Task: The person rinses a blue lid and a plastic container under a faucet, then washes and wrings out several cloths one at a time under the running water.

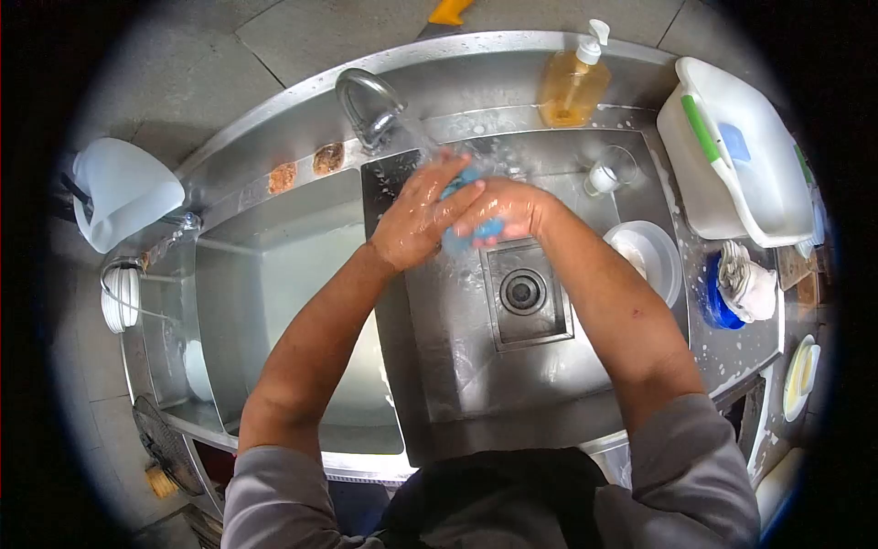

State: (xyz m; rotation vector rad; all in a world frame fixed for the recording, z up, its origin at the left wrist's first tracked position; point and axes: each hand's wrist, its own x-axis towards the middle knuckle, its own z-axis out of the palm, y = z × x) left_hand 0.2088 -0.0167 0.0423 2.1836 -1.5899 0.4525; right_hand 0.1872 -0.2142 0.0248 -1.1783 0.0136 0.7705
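Observation:
Both hands are together under running water, above the right sink basin (439, 366). My left hand (412, 215) presses from the left against a soft blue thing (491, 227), blurred and mostly covered, perhaps a sponge or cloth. From the other side my right hand (508, 206) has its fingers wrapped round it. Water splashes over the fingers from the curved metal tap (370, 96) just behind them. A square drain (523, 293) lies in the basin floor below and to the right of the hands.
The left basin (293, 274) holds cloudy water. In the right basin are a clear glass (613, 172) and a white bowl (654, 252). A soap pump bottle (574, 87) stands on the back ledge. At right are a white tub (732, 201) and a crumpled cloth (745, 284).

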